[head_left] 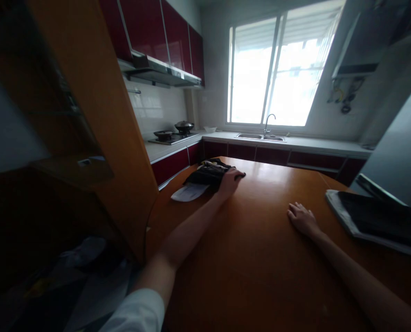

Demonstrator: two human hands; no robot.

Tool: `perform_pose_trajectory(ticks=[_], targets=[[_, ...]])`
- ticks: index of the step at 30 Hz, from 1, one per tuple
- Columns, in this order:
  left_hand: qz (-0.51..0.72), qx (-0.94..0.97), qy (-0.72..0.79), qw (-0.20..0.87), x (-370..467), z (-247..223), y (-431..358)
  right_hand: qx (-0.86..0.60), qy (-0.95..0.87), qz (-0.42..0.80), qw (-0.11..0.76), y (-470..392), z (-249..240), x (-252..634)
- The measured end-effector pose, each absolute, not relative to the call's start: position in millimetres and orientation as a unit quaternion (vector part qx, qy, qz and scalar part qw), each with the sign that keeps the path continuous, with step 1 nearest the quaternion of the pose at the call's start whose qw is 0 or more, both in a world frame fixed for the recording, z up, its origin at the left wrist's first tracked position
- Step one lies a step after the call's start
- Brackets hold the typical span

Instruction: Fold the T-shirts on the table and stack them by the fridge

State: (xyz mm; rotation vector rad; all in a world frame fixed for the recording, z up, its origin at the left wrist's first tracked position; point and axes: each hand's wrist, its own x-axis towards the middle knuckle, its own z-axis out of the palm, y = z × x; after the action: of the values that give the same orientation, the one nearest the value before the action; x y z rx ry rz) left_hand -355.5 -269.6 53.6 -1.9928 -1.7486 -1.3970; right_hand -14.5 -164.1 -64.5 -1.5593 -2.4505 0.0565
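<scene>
Near the far left part of the table, my left hand [230, 181] is closed at the right edge of a black fabric bundle [207, 174]. A small dark end pokes out past its fingers, and whether that is part of the bundle I cannot tell for sure. A white flat piece, like paper or cloth [188, 192], sticks out from under the bundle's near side. My right hand [302, 219] lies palm down on the wooden table [253, 258], fingers stretched out and holding nothing.
At the table's right edge lies a dark flat item on a pale pad [381, 216]. Behind the table run a counter with a sink [260, 137] and a stove bearing a lidded pan [184, 126]. A wooden cabinet [122, 138] borders the table's left side.
</scene>
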Motion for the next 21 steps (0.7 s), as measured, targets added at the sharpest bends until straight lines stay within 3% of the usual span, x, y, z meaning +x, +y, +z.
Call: perform_pose_trajectory(ticks=[3,5,13,18,21], targets=[[-0.272,-0.800,-0.531,-0.057,-315.0,18.2,-271.7,-0.530,-0.840,0.024,0.119,-165.6,-63.3,-14.1],[-0.210,-0.845,-0.480,-0.109,-306.3,8.0,-274.4,-0.526,-0.841,0.029,0.126,-165.7,-62.2,-12.6],[-0.410,-0.646,-0.644,-0.004,-390.8,25.3,-298.1,-0.394,-0.873,0.030,0.285,-209.5,-34.3,-45.3],[-0.442,-0.511,-0.736,0.043,-468.0,1.7,-326.7,-0.223,-0.938,0.082,0.251,-275.8,-11.7,-139.6],[-0.435,-0.485,-0.758,0.036,-492.9,-11.5,-330.5,-0.239,-0.950,0.069,0.191,-290.8,-2.9,-191.0]])
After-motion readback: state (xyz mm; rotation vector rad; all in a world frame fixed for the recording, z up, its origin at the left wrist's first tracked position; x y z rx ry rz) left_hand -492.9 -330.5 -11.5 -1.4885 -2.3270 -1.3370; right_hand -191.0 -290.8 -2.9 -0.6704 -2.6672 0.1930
